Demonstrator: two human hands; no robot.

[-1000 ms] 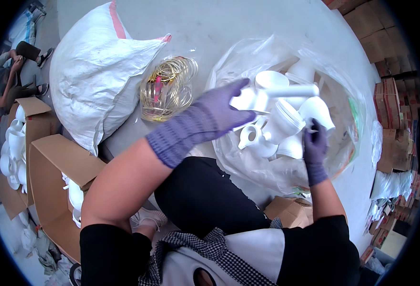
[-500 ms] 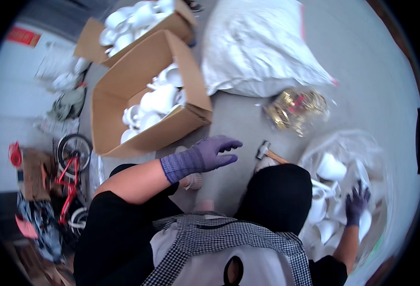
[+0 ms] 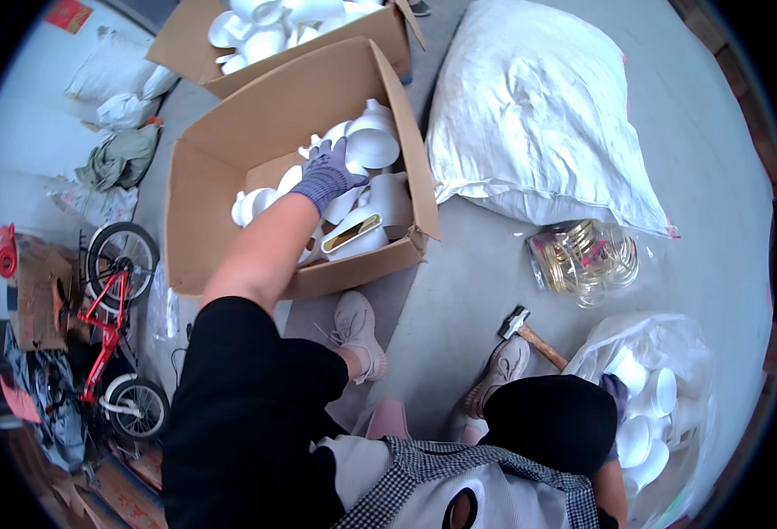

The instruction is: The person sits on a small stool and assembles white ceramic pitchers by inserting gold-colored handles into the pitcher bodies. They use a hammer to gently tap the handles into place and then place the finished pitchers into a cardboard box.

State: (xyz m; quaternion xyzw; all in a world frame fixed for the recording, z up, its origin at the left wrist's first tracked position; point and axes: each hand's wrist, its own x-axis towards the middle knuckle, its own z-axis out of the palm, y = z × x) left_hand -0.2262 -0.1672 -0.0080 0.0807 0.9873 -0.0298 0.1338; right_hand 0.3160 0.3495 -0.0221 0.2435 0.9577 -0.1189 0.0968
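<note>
White pieces [image 3: 372,141], cup- and jug-like, lie heaped in an open cardboard box [image 3: 221,212]; one near the front wall shows a gold-coloured opening. Left hand [image 3: 328,174], in a purple glove, is now inside the box, over the heap. Half a second ago it was outside, above the floor, thumb and fingers parted; a second ago it was at the clear plastic bag [image 3: 697,353]. Fingers now spread wide, palm down, at the pieces; contact likely, though the glove covers the spot. Heap lies under and on both sides of this hand, the gold-mouthed piece nearer the wearer.

Right hand [image 3: 616,401], also gloved, is at the left side of the bag, beside the white cups [image 3: 655,392] in it. Earlier its fingers showed fully; now the knee [image 3: 551,423] hides most of it, so cannot tell whether it grips anything.

Outward: hammer [image 3: 542,346] on the floor by the shoe [image 3: 505,363], more of its handle in sight than before. Gold-coloured rings [image 3: 587,256] in clear wrap beyond it, white sack [image 3: 538,115] beyond those. Second box [image 3: 230,84] of white pieces behind the first; red bicycle [image 3: 111,344] at far left
</note>
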